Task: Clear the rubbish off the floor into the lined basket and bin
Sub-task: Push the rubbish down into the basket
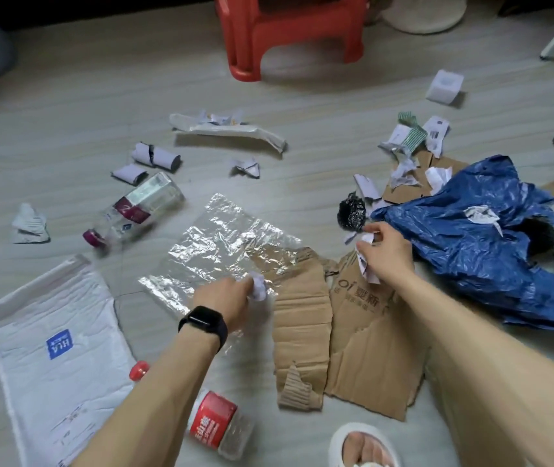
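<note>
Rubbish lies scattered over the grey floor. My left hand (225,299), with a black watch on the wrist, grips a small crumpled white paper ball (258,288) above a sheet of crinkled foil (221,244). My right hand (386,254) holds torn white paper scraps (367,264) over brown cardboard pieces (305,328), beside a black crumpled wad (352,211) and a blue plastic bag (477,244). No basket or bin is in view.
A clear bottle with a purple cap (134,210) lies at the left and a red-labelled bottle (218,423) lies under my left arm. A white padded mailer (56,358) is at lower left. Paper scraps (228,128) lie further back. A red stool (289,28) stands behind.
</note>
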### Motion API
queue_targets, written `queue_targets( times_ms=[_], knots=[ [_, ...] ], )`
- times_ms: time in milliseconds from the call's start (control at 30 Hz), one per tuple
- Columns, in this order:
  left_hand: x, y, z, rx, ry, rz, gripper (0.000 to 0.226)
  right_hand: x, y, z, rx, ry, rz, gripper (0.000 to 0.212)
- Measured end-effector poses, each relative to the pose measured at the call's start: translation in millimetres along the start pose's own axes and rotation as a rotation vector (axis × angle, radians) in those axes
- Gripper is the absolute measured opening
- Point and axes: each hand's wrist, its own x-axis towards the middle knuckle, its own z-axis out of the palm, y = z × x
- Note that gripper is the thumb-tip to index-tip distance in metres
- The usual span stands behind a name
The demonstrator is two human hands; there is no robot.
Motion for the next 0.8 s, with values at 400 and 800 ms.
queue_targets(
  times_ms=[400,800],
  knots=[
    [18.6,16.8,25.4,-0.125,0.031,-0.025,0.032,16.6,9.5,43.1,-0.425,-0.067,-0.193,0.012],
    [6.0,8.7,37.9,-0.389,0.082,-0.050,0.029,38.3,-23.0,49.0,-0.714,-0.104,-0.277,0.017]
  ],
)
